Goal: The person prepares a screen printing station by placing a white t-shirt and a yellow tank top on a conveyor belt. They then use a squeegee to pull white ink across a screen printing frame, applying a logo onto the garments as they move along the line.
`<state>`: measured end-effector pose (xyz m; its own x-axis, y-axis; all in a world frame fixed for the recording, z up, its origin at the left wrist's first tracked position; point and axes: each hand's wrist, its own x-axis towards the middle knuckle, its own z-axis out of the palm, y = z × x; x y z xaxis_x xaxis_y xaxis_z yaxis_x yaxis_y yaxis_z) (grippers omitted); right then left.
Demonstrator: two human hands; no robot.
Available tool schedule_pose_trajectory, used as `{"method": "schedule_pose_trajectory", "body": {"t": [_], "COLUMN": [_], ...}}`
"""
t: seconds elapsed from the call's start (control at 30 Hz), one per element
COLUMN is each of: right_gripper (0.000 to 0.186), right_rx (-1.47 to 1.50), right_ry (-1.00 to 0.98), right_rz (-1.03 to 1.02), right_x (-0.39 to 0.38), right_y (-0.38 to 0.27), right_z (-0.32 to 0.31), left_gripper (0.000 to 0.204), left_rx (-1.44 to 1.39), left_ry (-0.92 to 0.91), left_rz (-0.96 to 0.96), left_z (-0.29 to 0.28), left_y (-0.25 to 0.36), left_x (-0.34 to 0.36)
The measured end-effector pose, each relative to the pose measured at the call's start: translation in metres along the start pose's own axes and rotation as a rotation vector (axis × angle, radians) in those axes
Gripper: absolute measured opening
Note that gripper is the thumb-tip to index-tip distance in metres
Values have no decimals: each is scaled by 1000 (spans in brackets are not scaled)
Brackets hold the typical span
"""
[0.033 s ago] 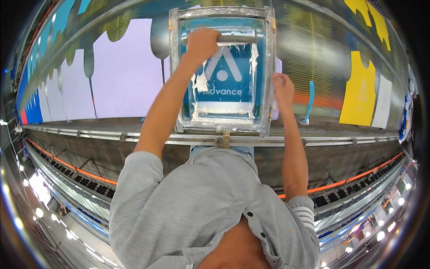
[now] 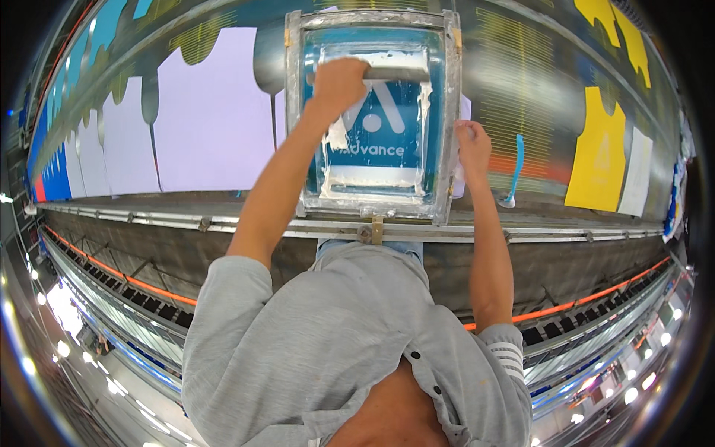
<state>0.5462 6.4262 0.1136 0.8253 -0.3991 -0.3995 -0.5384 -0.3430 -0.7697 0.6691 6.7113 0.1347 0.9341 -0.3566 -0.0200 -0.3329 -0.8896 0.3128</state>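
Observation:
A screen printing frame (image 2: 451,97) with a worn grey metal rim lies in front of me on the long table. Its blue mesh (image 2: 410,138) carries a pale letter-like mark with a dot and a word below. My left hand (image 2: 340,88) is closed round a squeegee (image 2: 402,74) that lies across the far part of the mesh. White ink (image 2: 372,179) is smeared along both sides and in a band at the near end. My right hand (image 2: 474,149) has its curled fingers at the frame's right edge, gripping it. Pale lilac fabric shows under the frame's right side.
Large lilac fabric pieces (image 2: 208,112) lie flat to the left. On the right are a blue strip-like tool (image 2: 518,167), a yellow cut piece (image 2: 596,149) and a white piece (image 2: 635,171). A metal rail (image 2: 186,223) runs along the table's near edge.
My left hand has drawn the squeegee a little toward me over the mesh. More white ink shows on its far side. My right hand stays at the frame's edge.

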Motion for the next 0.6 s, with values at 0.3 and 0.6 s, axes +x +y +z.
{"method": "schedule_pose_trajectory", "body": {"t": [0.3, 0.6], "right_gripper": [34, 28], "right_rx": [-164, -72], "right_ry": [134, 214], "right_rz": [-232, -364], "right_x": [8, -27], "right_y": [-15, -35], "right_z": [7, 90], "left_gripper": [41, 31], "left_rx": [-149, -272], "left_ry": [242, 135], "left_rz": [3, 22], "left_z": [20, -29], "left_y": [88, -10], "left_x": [-231, -251]}}
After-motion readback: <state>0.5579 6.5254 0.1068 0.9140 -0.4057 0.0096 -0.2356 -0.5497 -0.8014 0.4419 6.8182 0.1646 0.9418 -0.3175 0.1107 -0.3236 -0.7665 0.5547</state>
